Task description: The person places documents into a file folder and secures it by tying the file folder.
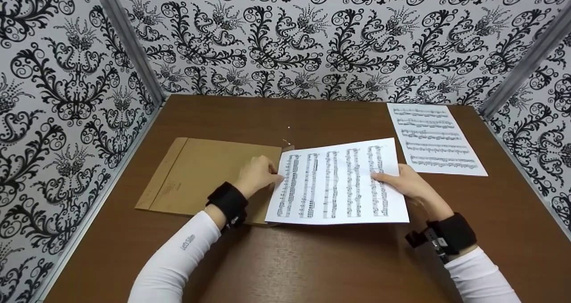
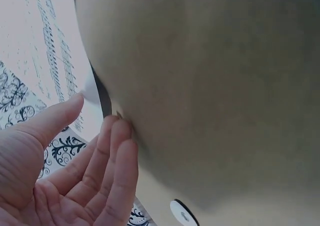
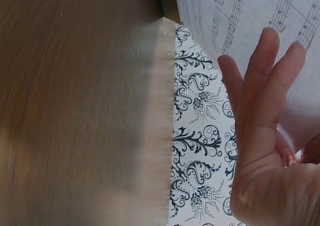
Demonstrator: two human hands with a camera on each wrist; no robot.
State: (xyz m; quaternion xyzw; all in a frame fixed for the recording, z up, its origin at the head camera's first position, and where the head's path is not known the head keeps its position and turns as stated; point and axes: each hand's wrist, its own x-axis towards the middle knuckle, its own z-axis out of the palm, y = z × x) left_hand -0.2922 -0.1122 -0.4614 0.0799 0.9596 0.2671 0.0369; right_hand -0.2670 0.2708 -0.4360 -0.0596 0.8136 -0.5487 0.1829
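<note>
A sheet of printed music is held tilted above the table, turned sideways, its left end at the right edge of a brown paper envelope. My right hand pinches the sheet's right edge, thumb on the printed face. Its other fingers stretch behind the paper in the right wrist view. My left hand is at the envelope's edge. In the left wrist view its fairly straight fingers touch the bulging envelope, while the thumb stands apart beside the sheet. How far the sheet reaches into the envelope is hidden.
A second music sheet lies at the back right of the brown table. Patterned walls close off the back and sides. A small white disc shows by the envelope in the left wrist view.
</note>
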